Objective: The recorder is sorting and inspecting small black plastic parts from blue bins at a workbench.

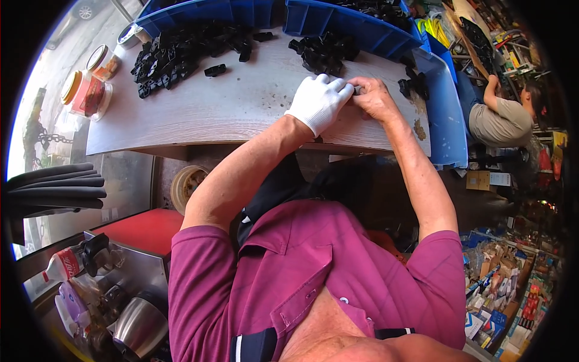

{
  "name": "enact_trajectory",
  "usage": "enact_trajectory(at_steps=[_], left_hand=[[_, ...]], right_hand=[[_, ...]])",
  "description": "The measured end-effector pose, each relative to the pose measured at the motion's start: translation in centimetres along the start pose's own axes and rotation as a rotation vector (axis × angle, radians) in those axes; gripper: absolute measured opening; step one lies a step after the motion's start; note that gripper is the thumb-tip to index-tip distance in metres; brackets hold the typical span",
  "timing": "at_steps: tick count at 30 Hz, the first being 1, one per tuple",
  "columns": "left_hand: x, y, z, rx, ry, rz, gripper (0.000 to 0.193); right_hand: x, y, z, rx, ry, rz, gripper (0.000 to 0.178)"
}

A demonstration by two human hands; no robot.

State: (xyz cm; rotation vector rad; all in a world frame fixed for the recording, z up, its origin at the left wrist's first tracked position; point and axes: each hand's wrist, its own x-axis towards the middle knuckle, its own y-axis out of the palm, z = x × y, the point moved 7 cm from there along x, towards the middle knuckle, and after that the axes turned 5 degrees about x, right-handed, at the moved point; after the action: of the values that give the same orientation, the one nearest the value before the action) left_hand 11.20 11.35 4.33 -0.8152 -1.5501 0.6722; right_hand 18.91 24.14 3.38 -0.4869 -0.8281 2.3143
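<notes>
The left hand (321,101) wore 1 white glove (306,113). Its fingertips were hidden, so I could not tell if they were pinching anything. The right hand (373,98) was bare, its thumb and finger closed on 1 small dark piece (357,90), just beside the glove, above the worktop (241,105). 3 heaps of black parts lay there: 1 big heap (172,60) at the left, 1 middle heap (322,53), and 1 little heap (415,83) at the right. 1 lone black part (215,70) lay near the big heap. 2 jars (89,96) stood at the left edge.
</notes>
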Motion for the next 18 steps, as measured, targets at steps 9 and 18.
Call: enact_trajectory(at_steps=[9,18], left_hand=[[-1.0,-0.5,-0.8,0.069,-0.078,0.057,0.036],[-1.7,-0.4,-0.9,0.096,-0.111,0.152,0.035]], right_hand=[[-0.8,0.3,0.8,-0.099,0.072,0.047,0.033],[-1.5,0.9,1.0,-0.094,0.115,0.075,0.030]])
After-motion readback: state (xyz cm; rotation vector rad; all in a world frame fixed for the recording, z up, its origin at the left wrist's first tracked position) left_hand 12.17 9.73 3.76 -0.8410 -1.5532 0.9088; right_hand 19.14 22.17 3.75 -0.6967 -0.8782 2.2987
